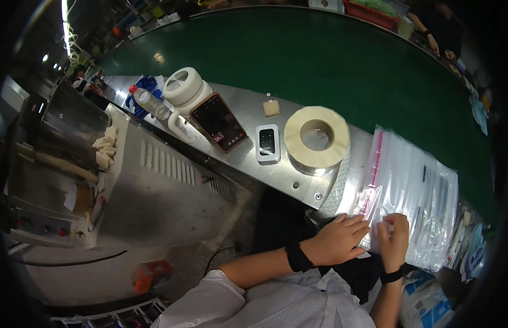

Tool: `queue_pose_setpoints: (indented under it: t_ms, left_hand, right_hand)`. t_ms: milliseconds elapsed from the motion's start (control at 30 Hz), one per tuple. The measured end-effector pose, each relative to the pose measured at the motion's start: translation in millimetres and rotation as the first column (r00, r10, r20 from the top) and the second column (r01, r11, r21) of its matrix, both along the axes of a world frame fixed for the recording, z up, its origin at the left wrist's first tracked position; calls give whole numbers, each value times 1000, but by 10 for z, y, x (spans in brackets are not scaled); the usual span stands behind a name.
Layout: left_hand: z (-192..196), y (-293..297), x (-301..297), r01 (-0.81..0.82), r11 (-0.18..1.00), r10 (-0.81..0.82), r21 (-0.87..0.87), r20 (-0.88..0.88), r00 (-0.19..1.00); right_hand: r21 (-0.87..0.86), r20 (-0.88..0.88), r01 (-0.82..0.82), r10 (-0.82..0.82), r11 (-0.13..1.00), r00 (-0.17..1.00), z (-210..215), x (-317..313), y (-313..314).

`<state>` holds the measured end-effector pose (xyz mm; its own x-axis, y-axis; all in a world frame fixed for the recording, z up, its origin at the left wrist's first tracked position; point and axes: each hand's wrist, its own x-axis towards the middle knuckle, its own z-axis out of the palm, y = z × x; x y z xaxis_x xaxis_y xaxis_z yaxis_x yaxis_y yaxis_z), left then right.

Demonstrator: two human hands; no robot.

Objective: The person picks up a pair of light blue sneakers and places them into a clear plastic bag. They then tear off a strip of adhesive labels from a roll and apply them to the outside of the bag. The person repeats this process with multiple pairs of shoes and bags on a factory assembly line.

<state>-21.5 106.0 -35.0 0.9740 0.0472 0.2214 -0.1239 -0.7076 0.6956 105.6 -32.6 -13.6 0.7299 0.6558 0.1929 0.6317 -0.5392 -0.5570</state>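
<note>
A stack of clear plastic bags [420,191], the top one with a pink strip [376,167] near its left side, lies on the metal table to the right. My left hand [337,240] rests on the near left corner of the stack, its fingers stretched out flat. Beside it my right hand [395,240] is curled, thumb and fingers pinching at the clear film of the top bag. Its fingertips are partly hidden by glare on the plastic. A large roll of cream labels or tape [297,136] sits on the table just beyond my left hand.
Left of the roll are a white device [267,145], a small beige block [271,108], a phone [218,123] propped against a white jug [183,90], and a bottle [150,103]. A green conveyor belt [297,60] runs behind. A metal machine [166,191] stands left; another person's hand [449,54] shows far right.
</note>
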Motion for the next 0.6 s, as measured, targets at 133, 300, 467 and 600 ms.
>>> queue_pose_setpoints:
  t_ms: [133, 300, 467, 600]
  left_hand:
    - [-80, -39, -18, -44, 999, 43, 18, 42, 998]
    - [-80, -2, -13, -53, 996, 57, -74, 65, 996]
    - [-127, -22, 11, -76, 992, 82, -97, 66, 994]
    - [277, 151, 423, 47, 959, -112, -281, -219, 969]
  right_hand:
    - [-75, 133, 40, -29, 996, 991, -158, -49, 95]
    - [-82, 183, 61, -45, 995, 982, -268, -12, 115]
    - [121, -43, 98, -94, 988, 995, -340, 56, -40]
    - [270, -123, 77, -45, 960, 991, -313, 61, -74]
